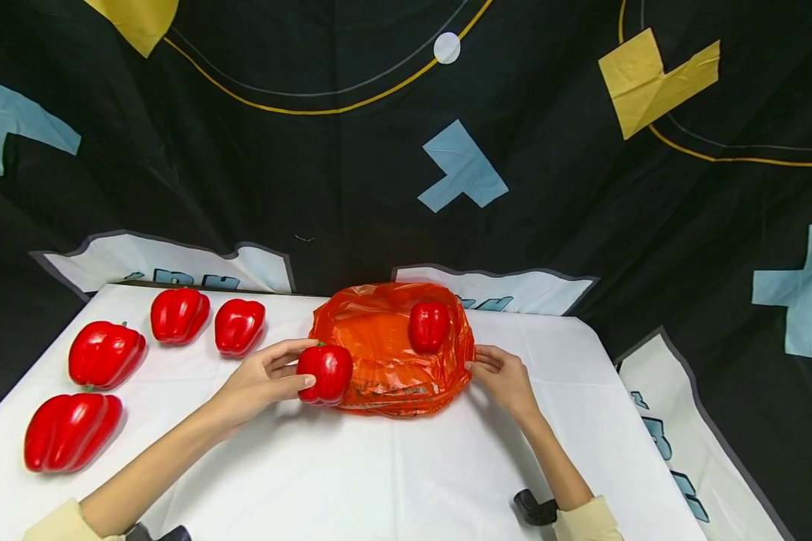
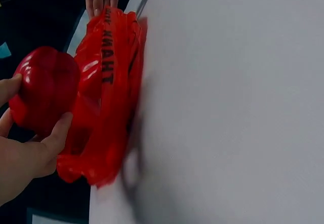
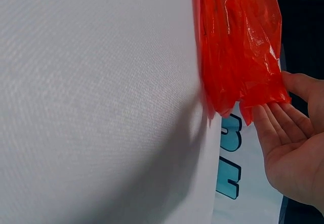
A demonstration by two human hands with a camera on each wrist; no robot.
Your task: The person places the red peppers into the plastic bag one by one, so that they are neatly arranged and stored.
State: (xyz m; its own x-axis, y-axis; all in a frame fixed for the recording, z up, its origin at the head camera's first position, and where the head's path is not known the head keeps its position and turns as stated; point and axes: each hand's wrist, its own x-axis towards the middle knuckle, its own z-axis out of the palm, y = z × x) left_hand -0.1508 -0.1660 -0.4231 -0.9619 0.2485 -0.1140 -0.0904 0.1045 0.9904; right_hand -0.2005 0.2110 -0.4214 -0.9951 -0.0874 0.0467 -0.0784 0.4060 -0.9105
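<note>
My left hand [image 1: 257, 385] grips a glossy red bell pepper [image 1: 328, 373] between thumb and fingers, at the left edge of an opened orange-red plastic bag [image 1: 368, 342]. In the left wrist view the held pepper [image 2: 46, 87] overlaps the bag's side, which bears dark printed letters. Inside the bag, toward its right, lies another red bell pepper [image 1: 428, 327]. At the opposite edge, my right hand [image 1: 509, 382] pinches the bag's rim; in the right wrist view the thumb is on one side of the plastic [image 3: 258, 57] and the fingers on the other.
Several more red bell peppers stand on the left of the white-covered table [image 1: 379, 481], among them a large one [image 1: 73, 432] near the front and a small one [image 1: 240, 327] nearest the bag. A black patterned cloth [image 1: 352, 188] hangs behind the table.
</note>
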